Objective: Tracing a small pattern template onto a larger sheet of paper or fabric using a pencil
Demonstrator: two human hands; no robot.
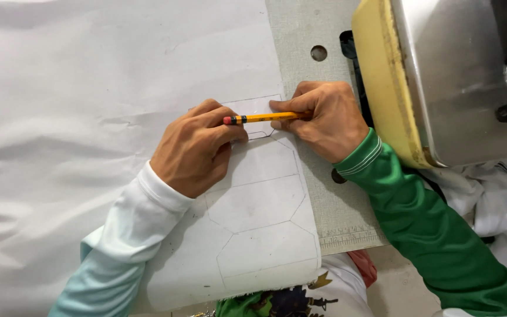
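On the table's left, white fabric [89,88] spread wide, pencilled hexagon outlines along its near right part. Left hand [198,147], fingers curled and pressed down on a small template [259,114], white sleeve behind. Yellow pencil [262,118] lying across the template, eraser end touching the left hand's fingers. Right hand [324,120] pinching the pencil, green sleeve. Farther right, grey tabletop [324,35], then sewing machine [453,76], yellow-edged, metal-sided.
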